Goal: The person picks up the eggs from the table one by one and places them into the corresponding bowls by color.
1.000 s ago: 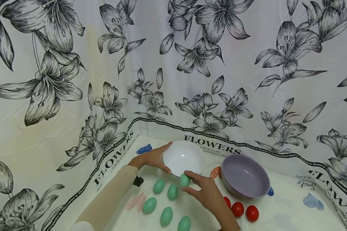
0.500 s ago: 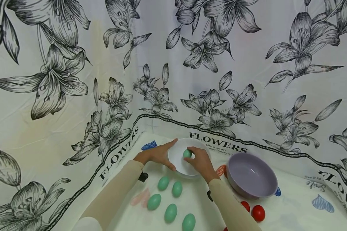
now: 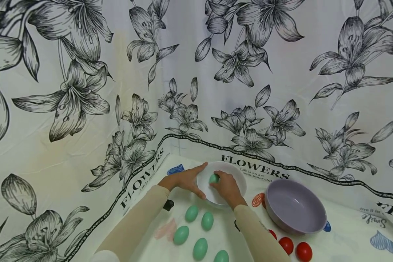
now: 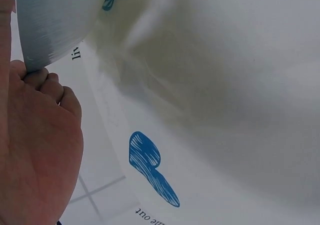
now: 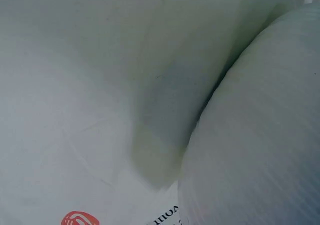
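Observation:
A white bowl stands near the back of the cloth; it also shows as a pale curved wall in the right wrist view. My left hand holds its left side, thumb and fingers spread along the rim. In the left wrist view the fingertips meet the wall of the bowl. My right hand reaches over the bowl and pinches a green egg down inside it. Several other green eggs lie on the cloth in front of the bowl.
A purple bowl stands to the right of the white one. Several red eggs lie in front of it, partly behind the right sleeve. A flower-printed curtain rises behind the cloth-covered surface.
My right hand has carried the green egg from the white bowl's front edge into the bowl and lowered it slightly. My left hand has stayed at the bowl's left side.

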A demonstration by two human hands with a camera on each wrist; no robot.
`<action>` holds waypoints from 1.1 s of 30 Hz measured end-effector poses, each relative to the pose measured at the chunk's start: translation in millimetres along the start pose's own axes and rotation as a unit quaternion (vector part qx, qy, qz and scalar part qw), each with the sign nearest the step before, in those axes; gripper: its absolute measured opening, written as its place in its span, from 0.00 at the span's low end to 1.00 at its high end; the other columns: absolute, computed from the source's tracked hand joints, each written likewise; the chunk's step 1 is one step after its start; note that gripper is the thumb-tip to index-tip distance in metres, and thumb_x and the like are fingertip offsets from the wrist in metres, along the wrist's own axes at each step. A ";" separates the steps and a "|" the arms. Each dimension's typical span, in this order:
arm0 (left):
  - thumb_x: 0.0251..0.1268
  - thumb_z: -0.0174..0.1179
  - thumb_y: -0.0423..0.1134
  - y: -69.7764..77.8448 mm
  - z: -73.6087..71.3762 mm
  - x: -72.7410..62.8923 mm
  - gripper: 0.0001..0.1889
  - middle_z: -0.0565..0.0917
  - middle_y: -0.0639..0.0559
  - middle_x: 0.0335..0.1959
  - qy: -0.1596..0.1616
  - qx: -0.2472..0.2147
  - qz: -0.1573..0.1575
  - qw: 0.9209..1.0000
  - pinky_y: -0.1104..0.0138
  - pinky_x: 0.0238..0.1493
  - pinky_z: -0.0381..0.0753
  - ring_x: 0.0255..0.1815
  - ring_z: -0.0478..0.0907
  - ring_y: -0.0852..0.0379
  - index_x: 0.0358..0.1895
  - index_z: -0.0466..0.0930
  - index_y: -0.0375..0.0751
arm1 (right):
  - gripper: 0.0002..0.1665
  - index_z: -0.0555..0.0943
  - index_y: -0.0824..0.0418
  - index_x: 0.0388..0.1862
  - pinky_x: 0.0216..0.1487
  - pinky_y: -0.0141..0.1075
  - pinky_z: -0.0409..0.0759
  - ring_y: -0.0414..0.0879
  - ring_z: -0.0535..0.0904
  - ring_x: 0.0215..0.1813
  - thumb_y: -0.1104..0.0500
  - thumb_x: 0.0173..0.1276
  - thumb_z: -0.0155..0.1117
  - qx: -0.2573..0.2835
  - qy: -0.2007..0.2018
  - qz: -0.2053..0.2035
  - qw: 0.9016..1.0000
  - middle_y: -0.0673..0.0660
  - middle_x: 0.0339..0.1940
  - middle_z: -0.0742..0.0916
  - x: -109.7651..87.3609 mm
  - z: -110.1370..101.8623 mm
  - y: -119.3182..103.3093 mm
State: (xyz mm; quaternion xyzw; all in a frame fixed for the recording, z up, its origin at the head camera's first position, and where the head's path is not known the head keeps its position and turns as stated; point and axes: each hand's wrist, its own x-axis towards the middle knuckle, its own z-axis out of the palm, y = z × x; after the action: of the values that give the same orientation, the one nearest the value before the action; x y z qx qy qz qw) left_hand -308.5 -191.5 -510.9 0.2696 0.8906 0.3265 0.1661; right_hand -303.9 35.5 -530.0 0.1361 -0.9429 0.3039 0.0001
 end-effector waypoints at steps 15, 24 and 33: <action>0.40 0.84 0.69 3.0 0.7 13.6 0.81 0.46 0.44 0.89 -0.017 0.010 0.000 1.000 0.50 0.83 0.56 0.87 0.49 0.45 0.88 0.33 0.44 | 0.37 0.75 0.57 0.78 0.66 0.55 0.81 0.58 0.82 0.68 0.45 0.76 0.71 0.013 0.068 -0.084 0.994 0.61 0.69 0.84 -68.8 -72.3 -7.0; 0.39 0.84 0.69 1.9 -10.9 6.3 0.81 0.45 0.46 0.89 -0.009 0.020 -0.021 1.000 0.51 0.84 0.53 0.88 0.47 0.46 0.88 0.33 0.47 | 0.40 0.77 0.45 0.77 0.47 0.42 0.88 0.45 0.90 0.46 0.32 0.71 0.69 -0.010 0.007 -0.043 0.999 0.53 0.50 0.92 -158.3 -84.5 -18.0; 0.38 0.84 0.69 2.6 -14.7 1.3 0.82 0.44 0.46 0.89 -0.001 0.022 -0.023 0.999 0.53 0.84 0.53 0.88 0.46 0.47 0.88 0.32 0.47 | 0.49 0.79 0.57 0.73 0.55 0.65 0.83 0.62 0.87 0.57 0.30 0.63 0.75 0.028 -0.208 0.051 0.976 0.60 0.59 0.90 -210.7 -41.5 -3.0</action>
State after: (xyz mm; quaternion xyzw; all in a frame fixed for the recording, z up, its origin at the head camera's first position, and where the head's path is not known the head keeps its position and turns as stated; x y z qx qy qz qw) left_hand -315.5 -196.3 -498.6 0.2532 0.9034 0.3026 0.1682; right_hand -103.6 111.0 -511.9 0.1479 -0.9191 0.2951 -0.2154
